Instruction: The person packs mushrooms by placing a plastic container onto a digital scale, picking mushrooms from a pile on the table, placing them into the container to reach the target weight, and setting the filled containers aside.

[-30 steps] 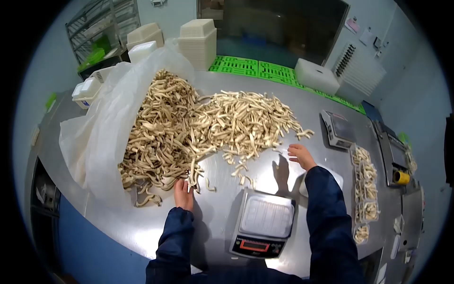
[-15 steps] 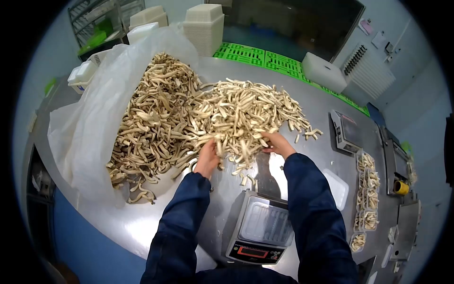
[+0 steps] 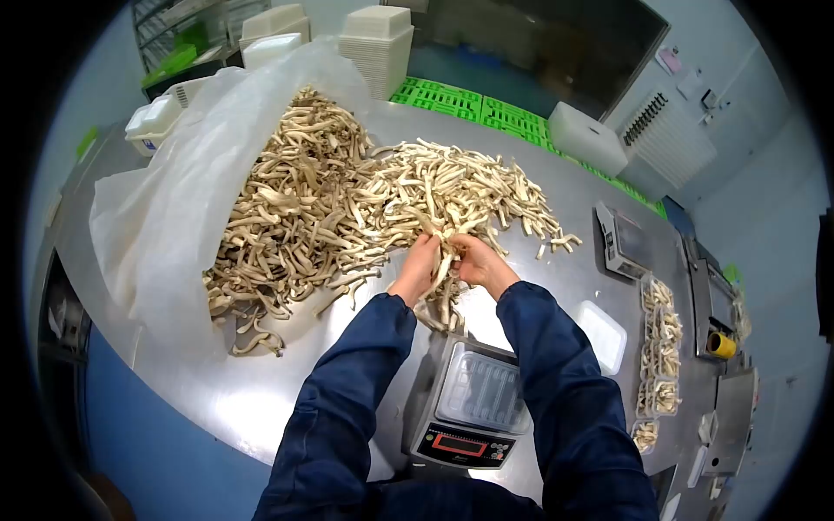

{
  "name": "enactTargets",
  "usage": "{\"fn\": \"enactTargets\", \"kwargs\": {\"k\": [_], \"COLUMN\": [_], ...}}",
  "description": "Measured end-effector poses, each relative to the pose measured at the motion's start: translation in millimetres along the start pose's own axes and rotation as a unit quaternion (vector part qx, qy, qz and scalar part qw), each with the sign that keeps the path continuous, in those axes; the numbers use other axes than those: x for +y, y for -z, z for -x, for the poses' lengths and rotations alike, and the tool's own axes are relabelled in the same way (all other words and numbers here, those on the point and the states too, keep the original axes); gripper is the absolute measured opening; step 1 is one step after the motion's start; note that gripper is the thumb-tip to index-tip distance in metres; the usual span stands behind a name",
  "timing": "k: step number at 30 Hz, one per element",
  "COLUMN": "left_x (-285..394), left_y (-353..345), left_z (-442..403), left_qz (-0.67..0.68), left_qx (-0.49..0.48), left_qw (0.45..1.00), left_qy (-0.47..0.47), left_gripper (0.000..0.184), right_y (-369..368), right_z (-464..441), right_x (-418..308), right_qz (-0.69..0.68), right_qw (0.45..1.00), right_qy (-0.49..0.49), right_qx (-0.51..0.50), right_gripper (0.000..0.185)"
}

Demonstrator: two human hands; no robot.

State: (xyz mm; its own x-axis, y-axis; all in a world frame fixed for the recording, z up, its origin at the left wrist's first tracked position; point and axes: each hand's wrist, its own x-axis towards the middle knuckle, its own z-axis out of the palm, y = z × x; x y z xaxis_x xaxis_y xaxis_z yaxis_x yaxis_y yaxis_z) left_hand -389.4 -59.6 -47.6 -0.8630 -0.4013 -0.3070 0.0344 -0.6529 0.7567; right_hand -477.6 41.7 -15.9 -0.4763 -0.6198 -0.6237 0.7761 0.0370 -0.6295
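Gathering a bunch of long-stemmed mushrooms (image 3: 445, 257), held between both hands at the near edge of the pale pile (image 3: 486, 187), above the surface (image 3: 221, 395). Left hand (image 3: 419, 267) and right hand (image 3: 480, 263) drawn close together, fingers curled inward, squeezing the bunch from both sides; exact fingertip contact hidden. Stems point several ways, some down toward the person; can't tell if the lowest are gripped or lying loose.

To do this well: press evenly from both sides, gently, since stems look easy to snap or bruise. Cupping from underneath should catch stragglers better than pinching the top. Lining stems up would make a tidier bunch.

Browner heap (image 3: 291, 204) just left, touching the pale pile, beside a plastic sheet (image 3: 174, 230); best not to drag from it by accident. Digital scale (image 3: 460, 445) just below the hands, clear tray (image 3: 480, 391) on top; right sleeve (image 3: 556, 347) overlaps its edge in view, so lift forearms clear. Filled trays (image 3: 665, 356) well off right, past a white tray (image 3: 601, 337).
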Motion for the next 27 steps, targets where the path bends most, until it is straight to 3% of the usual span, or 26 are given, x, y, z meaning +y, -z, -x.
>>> {"fn": "enactTargets", "kwargs": {"k": [3, 5, 6, 9, 13, 15, 17, 19, 22, 23, 27], "left_x": [-11, -11, -5, 42, 74, 61, 70, 75, 75, 72, 62], "left_y": [16, 20, 14, -18, -30, -16, -4, 9, 38, 44, 51], "left_z": [-25, -32, -28, 27, 62, 37, 36, 39, 45, 45, 59], "left_qz": [-0.203, -0.33, -0.313, -0.16, -0.055, 0.071, 0.058, 0.172, 0.163, 0.184, 0.241], "left_qx": [0.001, -0.014, -0.041, -0.063, 0.01, 0.024, 0.075, 0.027, 0.039, 0.054, -0.067], "left_qw": [0.973, 0.92, 0.923, 0.978, 0.994, 0.989, 0.989, 0.982, 0.986, 0.981, 0.964], "left_qy": [-0.106, -0.21, -0.221, -0.118, -0.098, -0.128, -0.112, -0.078, -0.013, 0.007, 0.089], "left_gripper": [0.029, 0.028, 0.028, 0.029, 0.023, 0.018, 0.016, 0.024, 0.042, 0.041, 0.027], "right_y": [-18, -26, -26, -43, -47, -55, -65, -67, -69, -65, -72], "right_z": [5, 6, 7, 23, 21, 33, 42, 43, 45, 39, 28], "right_x": [1, 1, -2, -11, -11, -13, -16, -18, -20, -20, -11], "right_qz": [-0.047, -0.054, -0.033, -0.021, 0.019, 0.084, 0.142, 0.132, 0.147, 0.154, 0.053], "right_qw": [0.997, 0.994, 0.997, 0.997, 0.987, 0.977, 0.967, 0.964, 0.958, 0.959, 0.965], "right_qy": [0.054, 0.09, 0.071, 0.076, 0.141, 0.178, 0.194, 0.207, 0.236, 0.228, 0.238], "right_qx": [-0.016, -0.006, -0.009, 0.016, -0.08, -0.079, -0.081, -0.101, -0.072, -0.067, -0.095], "right_gripper": [0.034, 0.027, 0.03, 0.025, 0.021, 0.02, 0.02, 0.027, 0.033, 0.032, 0.028]}}
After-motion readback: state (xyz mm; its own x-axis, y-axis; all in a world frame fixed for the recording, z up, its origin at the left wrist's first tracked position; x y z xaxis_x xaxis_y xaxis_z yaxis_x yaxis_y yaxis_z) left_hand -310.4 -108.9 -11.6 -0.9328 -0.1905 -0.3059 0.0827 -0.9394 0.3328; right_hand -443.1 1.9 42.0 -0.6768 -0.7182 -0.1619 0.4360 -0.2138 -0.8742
